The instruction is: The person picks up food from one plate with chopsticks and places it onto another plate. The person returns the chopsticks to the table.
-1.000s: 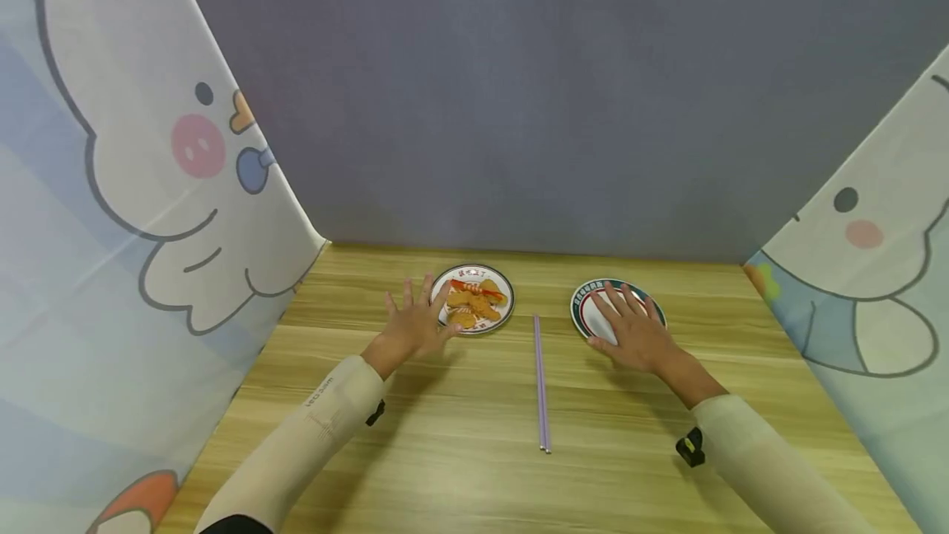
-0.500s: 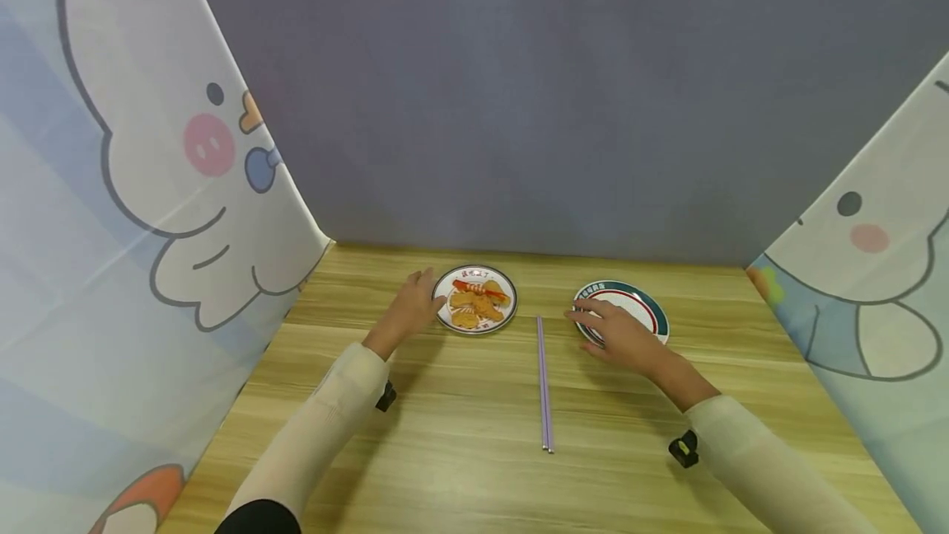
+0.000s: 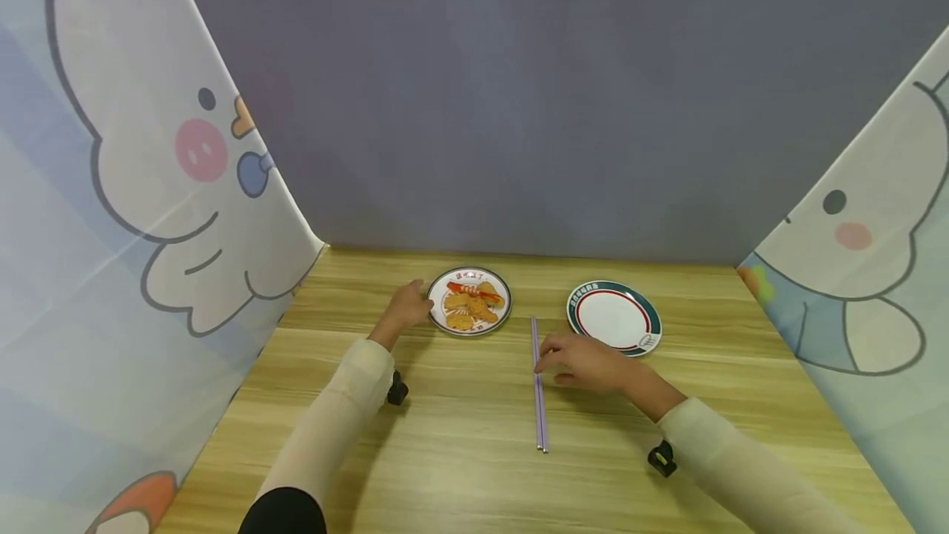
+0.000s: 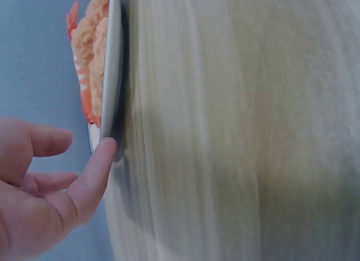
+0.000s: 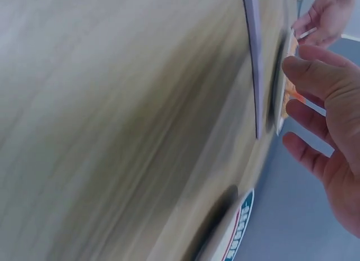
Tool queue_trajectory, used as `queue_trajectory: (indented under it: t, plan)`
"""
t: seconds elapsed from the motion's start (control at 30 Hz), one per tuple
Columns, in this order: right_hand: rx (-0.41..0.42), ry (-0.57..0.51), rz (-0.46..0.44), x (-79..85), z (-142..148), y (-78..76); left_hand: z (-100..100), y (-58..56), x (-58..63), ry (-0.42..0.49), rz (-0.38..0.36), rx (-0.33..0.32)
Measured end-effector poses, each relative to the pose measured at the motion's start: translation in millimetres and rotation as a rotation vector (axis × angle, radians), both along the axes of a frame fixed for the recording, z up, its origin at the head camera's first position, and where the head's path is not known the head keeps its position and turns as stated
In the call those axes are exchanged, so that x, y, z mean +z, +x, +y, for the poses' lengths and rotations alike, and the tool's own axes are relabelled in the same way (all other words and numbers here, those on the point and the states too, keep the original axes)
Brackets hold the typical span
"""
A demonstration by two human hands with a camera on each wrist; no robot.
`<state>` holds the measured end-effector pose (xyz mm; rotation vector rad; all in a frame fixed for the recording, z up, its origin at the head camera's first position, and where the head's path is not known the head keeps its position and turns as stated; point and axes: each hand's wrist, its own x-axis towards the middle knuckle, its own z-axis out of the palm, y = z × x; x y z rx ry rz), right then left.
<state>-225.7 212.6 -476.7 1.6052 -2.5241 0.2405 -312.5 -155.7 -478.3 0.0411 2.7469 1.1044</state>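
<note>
A round white plate (image 3: 438, 316) with a dark rim line stands at the back, left of the middle. On it lie golden fried pieces and a red-and-white shrimp (image 4: 83, 84). My left hand (image 3: 405, 308) is at this plate's left side, and in the left wrist view one fingertip touches or nearly touches the rim. Two slim lilac chopsticks (image 3: 539, 414) lie side by side, pointing away from me. Over their middle hovers my right hand (image 3: 589, 363), fingers loosely bent and apart from the chopsticks in the right wrist view. Just behind it sits a green-rimmed white plate (image 3: 611, 318).
The wooden table (image 3: 445, 452) meets a grey panel (image 3: 519, 105) at the back. Cartoon-printed cloths (image 3: 148, 188) close off the left and right sides. A small black device (image 3: 662, 459) hangs below each wrist.
My right hand has left the green-rimmed plate and come left over the chopsticks. My left hand has drawn its spread fingers together and shifted slightly left beside the food plate.
</note>
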Motion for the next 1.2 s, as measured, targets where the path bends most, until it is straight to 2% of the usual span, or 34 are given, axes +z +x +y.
queue_trajectory:
  t: [0.1,0.27,0.43,0.57,0.67,0.93,1.2]
  plan:
    - [0.04,0.026,0.008,-5.4,-6.2,1.1,0.3,-1.9,-4.6,0.085,-0.037,0.04]
    - [0.098,0.038,0.013,-13.2,-13.1,1.1,1.5,-5.0,-9.1,0.164,-0.073,0.09]
    - [0.073,0.09,-0.015,-16.7,-18.9,5.6,1.1,-6.9,-14.8,0.191,-0.086,0.124]
    - [0.05,0.143,-0.016,-15.2,-24.6,6.9,1.7,-8.0,-17.8,0.317,-0.135,0.174]
    - [0.052,0.191,0.019,-13.1,-29.7,6.1,2.1,-9.2,-16.8,0.412,-0.174,0.215]
    - [0.062,0.355,0.141,-8.2,-45.9,4.3,0.1,-13.5,-16.6,0.47,-0.204,0.244]
    - [0.139,0.43,0.243,-5.9,-54.7,0.4,1.5,-14.9,-16.5,0.488,-0.225,0.244]
